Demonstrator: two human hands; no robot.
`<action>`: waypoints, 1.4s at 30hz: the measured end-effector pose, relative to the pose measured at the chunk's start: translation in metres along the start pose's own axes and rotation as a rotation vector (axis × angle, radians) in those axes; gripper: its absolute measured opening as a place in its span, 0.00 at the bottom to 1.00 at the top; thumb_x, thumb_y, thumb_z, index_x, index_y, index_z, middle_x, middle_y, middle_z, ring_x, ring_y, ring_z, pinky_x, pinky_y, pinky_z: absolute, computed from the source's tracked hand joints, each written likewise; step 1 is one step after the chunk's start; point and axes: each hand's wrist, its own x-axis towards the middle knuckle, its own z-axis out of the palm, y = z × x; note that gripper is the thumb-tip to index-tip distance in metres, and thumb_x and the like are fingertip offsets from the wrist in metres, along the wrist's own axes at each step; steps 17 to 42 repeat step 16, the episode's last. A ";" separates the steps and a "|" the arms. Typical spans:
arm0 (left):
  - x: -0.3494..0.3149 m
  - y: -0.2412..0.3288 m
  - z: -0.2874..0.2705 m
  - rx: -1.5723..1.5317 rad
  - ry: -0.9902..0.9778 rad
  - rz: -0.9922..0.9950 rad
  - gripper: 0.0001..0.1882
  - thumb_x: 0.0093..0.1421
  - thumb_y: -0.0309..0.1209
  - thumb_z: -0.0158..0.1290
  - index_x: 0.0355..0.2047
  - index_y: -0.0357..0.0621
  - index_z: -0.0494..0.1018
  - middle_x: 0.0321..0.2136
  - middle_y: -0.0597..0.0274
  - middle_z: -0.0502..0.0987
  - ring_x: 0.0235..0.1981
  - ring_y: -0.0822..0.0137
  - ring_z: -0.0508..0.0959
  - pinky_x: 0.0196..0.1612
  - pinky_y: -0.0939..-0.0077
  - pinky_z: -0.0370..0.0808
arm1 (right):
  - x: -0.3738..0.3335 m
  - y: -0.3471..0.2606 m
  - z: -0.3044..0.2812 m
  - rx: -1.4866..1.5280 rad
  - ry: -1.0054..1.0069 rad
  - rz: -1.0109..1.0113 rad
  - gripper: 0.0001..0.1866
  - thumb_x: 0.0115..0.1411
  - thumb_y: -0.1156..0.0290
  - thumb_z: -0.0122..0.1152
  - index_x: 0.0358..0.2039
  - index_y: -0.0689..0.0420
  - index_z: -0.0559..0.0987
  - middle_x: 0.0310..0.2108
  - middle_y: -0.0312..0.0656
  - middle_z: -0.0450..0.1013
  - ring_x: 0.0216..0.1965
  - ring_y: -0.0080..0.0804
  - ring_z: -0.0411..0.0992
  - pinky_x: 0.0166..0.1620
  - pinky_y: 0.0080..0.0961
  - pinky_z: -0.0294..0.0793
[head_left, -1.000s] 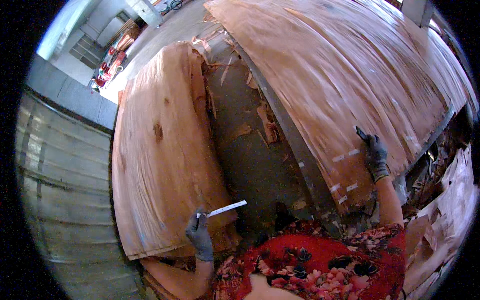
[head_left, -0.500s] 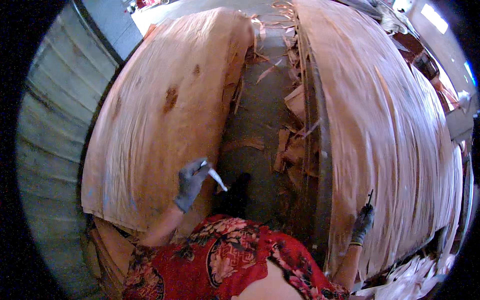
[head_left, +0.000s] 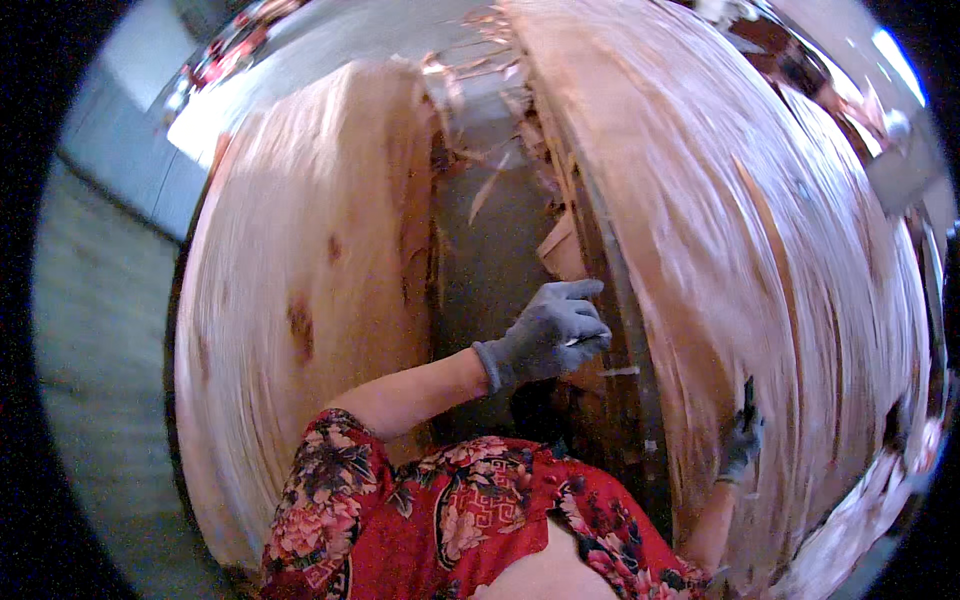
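My left hand (head_left: 548, 332), in a grey glove, reaches across the gap between two stacks of wood veneer. Its fingers are curled around a slim white stick (head_left: 573, 342), of which only a small bit shows; one finger points out to the right. Against the right veneer stack (head_left: 700, 240) is my right hand (head_left: 741, 452), gloved too and closed on a slim dark tool (head_left: 748, 392) that points up and away from me. Blur hides the exact kind of that tool. The left veneer stack (head_left: 300, 230) has dark knot marks on its top sheet.
Between the stacks runs a narrow floor strip (head_left: 490, 225) with torn veneer scraps (head_left: 562, 248) along the right stack's edge. A grey wall (head_left: 105, 370) stands at the left. Loose veneer strips (head_left: 850, 515) hang at the lower right.
My left hand has swung right, from over the left stack to over the gap, carrying the white stick. My right hand stays by the right stack with the dark tool. The view has turned.
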 end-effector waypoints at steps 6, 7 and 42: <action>0.124 -0.076 0.013 -0.259 -0.248 0.046 0.02 0.44 0.24 0.56 0.21 0.44 0.76 0.21 0.61 0.75 0.36 0.54 0.75 0.53 0.59 0.63 | 0.107 -0.058 0.014 -0.370 0.020 0.242 0.19 0.51 0.68 0.57 0.44 0.55 0.73 0.39 0.45 0.71 0.38 0.43 0.69 0.43 0.39 0.66; 0.141 -0.084 0.014 -0.286 -0.273 0.071 0.01 0.45 0.24 0.56 0.21 0.44 0.76 0.21 0.61 0.75 0.36 0.54 0.75 0.53 0.59 0.62 | 0.130 -0.078 0.006 -0.385 -0.018 0.281 0.20 0.49 0.67 0.59 0.44 0.55 0.73 0.40 0.44 0.71 0.39 0.43 0.69 0.45 0.38 0.66; 0.245 -0.092 0.085 -0.456 -0.334 -0.016 0.02 0.49 0.24 0.53 0.24 0.39 0.75 0.22 0.56 0.75 0.41 0.57 0.75 0.59 0.58 0.56 | 0.219 -0.234 -0.002 1.203 -0.354 -0.007 0.29 0.49 0.56 0.60 0.49 0.60 0.69 0.47 0.46 0.68 0.50 0.40 0.63 0.56 0.33 0.55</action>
